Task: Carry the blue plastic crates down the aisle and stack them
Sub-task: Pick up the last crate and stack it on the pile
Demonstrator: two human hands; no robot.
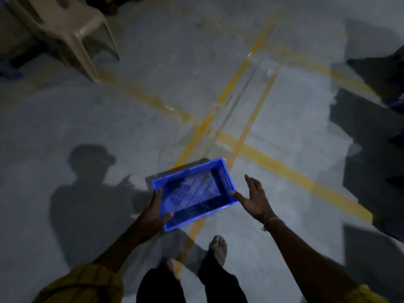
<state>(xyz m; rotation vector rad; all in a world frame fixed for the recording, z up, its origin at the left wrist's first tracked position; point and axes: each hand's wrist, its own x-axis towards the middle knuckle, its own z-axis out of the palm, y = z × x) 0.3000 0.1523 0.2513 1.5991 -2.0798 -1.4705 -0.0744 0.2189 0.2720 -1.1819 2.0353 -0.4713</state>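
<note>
Head view, left hand (155, 212) gripping crate (192, 193)

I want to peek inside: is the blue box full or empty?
Empty. The blue plastic crate shows only its bare lattice bottom, with nothing lying inside.

Both arms stretched forward and down, forearms bare, yellow sleeves bunched at the elbows. Left hand (155, 212) clamped on the near-left corner of the blue crate (194, 193), thumb hooked over the rim. Right hand (255, 197) open, fingers spread, 1 fingertip touching the crate's right rim. Thin band on the right wrist.
</note>
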